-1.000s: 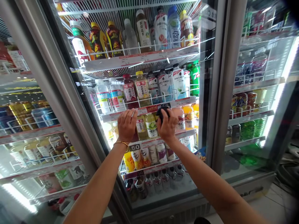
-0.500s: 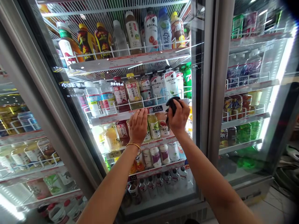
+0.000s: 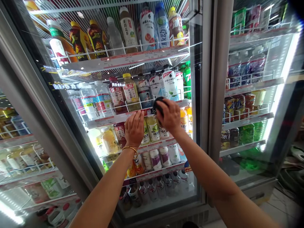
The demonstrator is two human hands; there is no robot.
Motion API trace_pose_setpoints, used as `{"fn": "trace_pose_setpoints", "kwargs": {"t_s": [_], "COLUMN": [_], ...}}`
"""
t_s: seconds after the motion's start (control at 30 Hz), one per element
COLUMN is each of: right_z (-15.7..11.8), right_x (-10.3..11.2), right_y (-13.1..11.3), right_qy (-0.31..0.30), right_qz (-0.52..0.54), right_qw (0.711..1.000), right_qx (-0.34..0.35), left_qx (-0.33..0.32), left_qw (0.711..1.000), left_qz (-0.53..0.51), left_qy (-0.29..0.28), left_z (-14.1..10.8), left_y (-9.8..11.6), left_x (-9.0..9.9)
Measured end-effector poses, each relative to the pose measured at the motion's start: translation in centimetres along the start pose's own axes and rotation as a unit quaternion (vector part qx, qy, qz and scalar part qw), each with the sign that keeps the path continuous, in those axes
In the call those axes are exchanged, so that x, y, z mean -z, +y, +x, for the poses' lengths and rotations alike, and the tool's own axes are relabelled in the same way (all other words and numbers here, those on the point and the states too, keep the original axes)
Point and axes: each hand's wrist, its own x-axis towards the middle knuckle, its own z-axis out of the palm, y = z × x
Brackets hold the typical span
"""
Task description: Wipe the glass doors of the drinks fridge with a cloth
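Note:
My right hand [image 3: 170, 116] is closed around a bunched black cloth [image 3: 159, 104] at the price strip [image 3: 108, 120] of a middle drink shelf. Behind the hand, a dark price tag [image 3: 154, 111] is mostly covered. To its left, my left hand [image 3: 134, 127], a gold bangle [image 3: 130, 148] on its wrist, lies with fingers extended and side by side, fingertips at the same strip. Whether glass lies between the hands and the strip, I cannot tell. A yellow-capped bottle [image 3: 130, 91] stands just above the left hand, and a pale green bottle [image 3: 153, 128] shows between the hands.
Several shelves of bottles fill the lit cooler, with white wire guards [image 3: 133, 106] along their fronts. A metal door frame [image 3: 217, 79] runs down the right, another [image 3: 35, 82] slants on the left. More stocked cooler sections stand on both sides.
My right hand and the black cloth have moved left along the strip, over the price tag and closer to my left hand. The view has shifted slightly; my left hand stays at the strip.

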Motion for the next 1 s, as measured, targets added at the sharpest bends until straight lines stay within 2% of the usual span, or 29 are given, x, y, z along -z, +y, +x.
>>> {"fn": "trace_pose_setpoints", "kwargs": {"t_s": [0.07, 0.13, 0.23, 0.33, 0.4, 0.47, 0.53, 0.6, 0.67, 0.73, 0.8, 0.9, 1.0], "right_z": [0.0, -1.0, -3.5, -5.1, -5.1, -4.2, -2.6, -1.2, -0.5, -1.1, -2.8, -5.7, -6.5], "right_x": [0.5, 0.8, 0.8, 0.2, -0.2, -0.5, -0.6, -0.5, -0.1, 0.2, 0.5, 0.7, 0.5], "right_y": [1.8, 2.3, 0.4, -3.0, -4.5, -4.8, -4.0, -2.6, -1.4, -0.8, -1.2, -2.9, -3.8], "right_qy": [0.050, 0.090, 0.110, 0.085, 0.046, 0.001, -0.029, -0.026, 0.002, 0.037, 0.068, 0.066, -0.006], "right_qz": [-0.024, -0.047, -0.071, -0.074, -0.051, -0.022, -0.010, -0.017, -0.030, -0.045, -0.063, -0.077, -0.048], "right_qw": [0.995, 0.984, 0.974, 0.982, 0.995, 1.000, 0.998, 0.999, 0.998, 0.991, 0.985, 0.985, 0.998], "right_qx": [-0.083, -0.146, -0.185, -0.151, -0.074, 0.013, 0.052, 0.014, -0.061, -0.119, -0.147, -0.140, -0.036], "left_qx": [-0.003, -0.006, -0.014, -0.029, -0.036, -0.040, -0.046, -0.055, -0.065, -0.069, -0.067, -0.056, -0.055], "left_qw": [1.000, 1.000, 1.000, 1.000, 0.999, 0.999, 0.999, 0.998, 0.998, 0.998, 0.998, 0.998, 0.998], "left_qz": [0.001, 0.003, 0.008, 0.003, -0.001, -0.003, -0.006, -0.008, -0.006, -0.004, -0.011, -0.027, -0.029], "left_qy": [0.002, 0.004, 0.003, -0.001, -0.004, -0.008, -0.011, -0.012, -0.012, -0.011, -0.015, -0.025, -0.030], "left_z": [0.0, 0.0, 0.0, 0.0, 0.0, 0.0, -0.1, 0.0, 0.0, 0.1, 0.1, -0.1, -0.3], "left_y": [0.0, 0.0, 0.0, -0.1, -0.1, -0.2, -0.2, -0.2, -0.1, -0.1, 0.0, -0.2, -0.5], "left_x": [0.0, 0.0, -0.1, -0.1, -0.2, -0.2, -0.2, -0.1, -0.1, -0.1, -0.1, -0.3, -0.3]}}
